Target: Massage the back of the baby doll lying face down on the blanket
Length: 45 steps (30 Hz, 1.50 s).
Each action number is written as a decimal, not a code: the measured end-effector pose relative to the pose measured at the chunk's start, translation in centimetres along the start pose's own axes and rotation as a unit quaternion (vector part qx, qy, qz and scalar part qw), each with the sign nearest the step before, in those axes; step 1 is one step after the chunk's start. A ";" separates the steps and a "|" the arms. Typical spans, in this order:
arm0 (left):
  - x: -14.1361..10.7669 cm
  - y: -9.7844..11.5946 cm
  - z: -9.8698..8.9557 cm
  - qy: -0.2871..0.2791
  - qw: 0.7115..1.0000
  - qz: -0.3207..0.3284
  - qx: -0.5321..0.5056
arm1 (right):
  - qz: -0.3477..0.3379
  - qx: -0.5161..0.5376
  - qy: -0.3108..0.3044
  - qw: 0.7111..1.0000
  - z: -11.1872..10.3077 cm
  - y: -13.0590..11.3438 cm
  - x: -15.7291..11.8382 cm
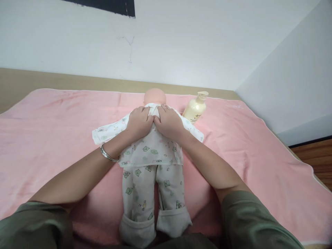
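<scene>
A baby doll (153,148) in white pyjamas with small green animal prints lies stretched out, its bald head (155,96) pointing away from me. No face shows on it. My left hand (140,121) rests flat on the left side of the doll's upper body, just below the neck. Beside it, my right hand (168,120) presses flat on the right side, and the two thumbs meet at the middle. Both sets of fingers point toward the collar and grip nothing. The doll's sleeves spread out to each side, and its trouser cuffs are folded up.
A cream pump bottle (195,108) stands right of the doll's head, close to its sleeve. Underneath lies a pink sheet (64,138) with some creases. A wooden ledge (77,82) and a white wall (181,45) are behind. Brown wood (315,155) shows at far right.
</scene>
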<state>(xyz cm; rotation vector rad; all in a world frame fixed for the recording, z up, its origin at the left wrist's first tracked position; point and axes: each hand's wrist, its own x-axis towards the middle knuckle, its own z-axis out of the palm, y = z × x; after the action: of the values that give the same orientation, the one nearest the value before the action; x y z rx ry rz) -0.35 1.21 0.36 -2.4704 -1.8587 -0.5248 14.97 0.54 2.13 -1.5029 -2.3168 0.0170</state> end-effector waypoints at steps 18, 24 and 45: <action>-0.8 0.4 -2.1 -0.024 0.999 0.011 -0.021 | 0.000 -0.020 -0.015 1.000 -0.5 -0.3 -0.7; 0.8 -1.0 -1.9 -0.078 0.987 -0.080 -0.113 | -0.069 -0.055 0.031 0.996 -0.2 -2.4 -2.7; -0.3 0.6 -1.3 -0.003 1.000 -0.008 -0.023 | -0.053 -0.045 0.009 0.998 0.3 -1.6 -1.5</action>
<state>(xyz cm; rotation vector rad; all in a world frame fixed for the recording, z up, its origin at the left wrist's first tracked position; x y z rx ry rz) -0.18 0.54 1.60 -2.4909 -1.8900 -0.5691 13.97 -1.43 1.73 -1.4140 -2.4076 -0.1295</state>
